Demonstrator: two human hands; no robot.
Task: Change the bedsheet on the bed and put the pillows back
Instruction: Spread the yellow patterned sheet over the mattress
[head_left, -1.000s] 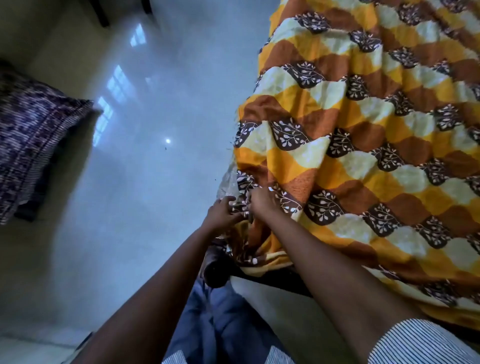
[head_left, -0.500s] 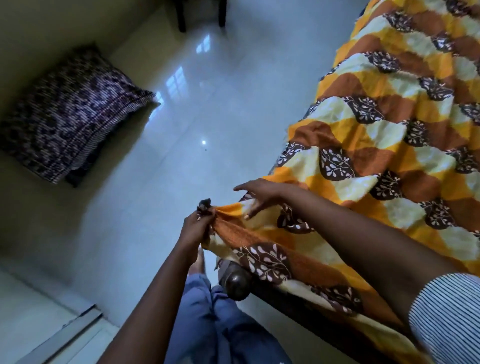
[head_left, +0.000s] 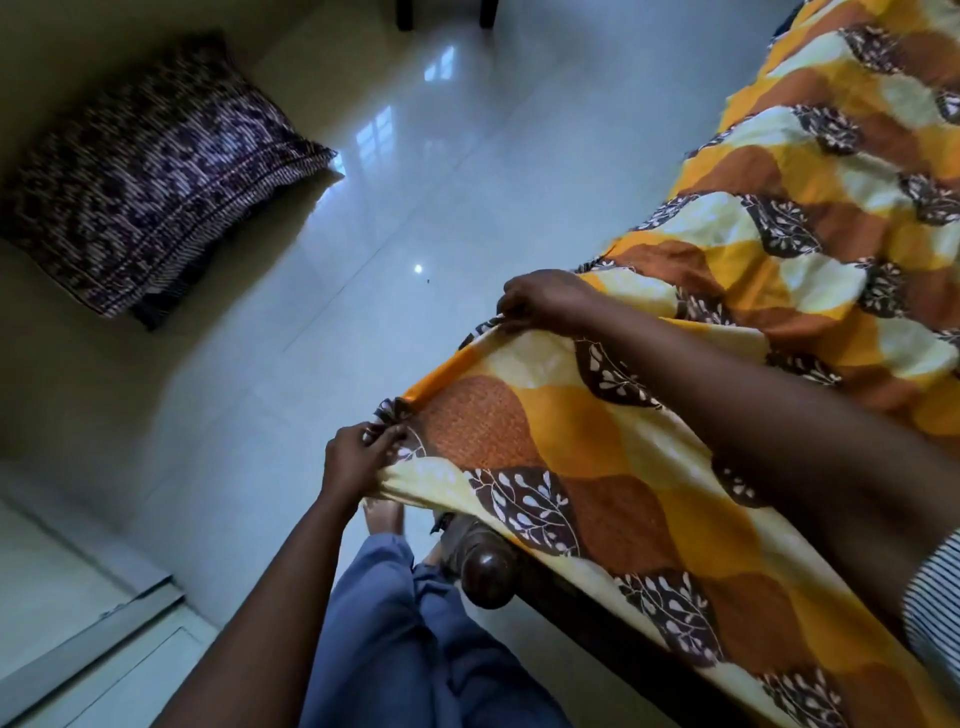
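An orange, brown and cream patterned bedsheet (head_left: 597, 426) covers the bed on the right, and its near corner is lifted off the mattress. My left hand (head_left: 358, 457) pinches the bunched corner of the sheet. Farther along the sheet's edge, my right hand (head_left: 545, 304) grips the hem, so the fabric is stretched taut between both hands. A purple patterned pillow (head_left: 150, 176) leans against the wall on the floor at the upper left, apart from the bed.
The dark wooden bedpost (head_left: 485, 571) stands just below the lifted corner, by my blue trouser legs. Glossy pale floor tiles (head_left: 332, 322) lie between bed and pillow. Dark chair legs (head_left: 441, 13) show at the top. A door threshold (head_left: 88, 639) is at lower left.
My hands were together at the sheet's corner; now the right hand has slid away along the edge and the corner is lifted and stretched. The view has swung left, showing more of the pillow.
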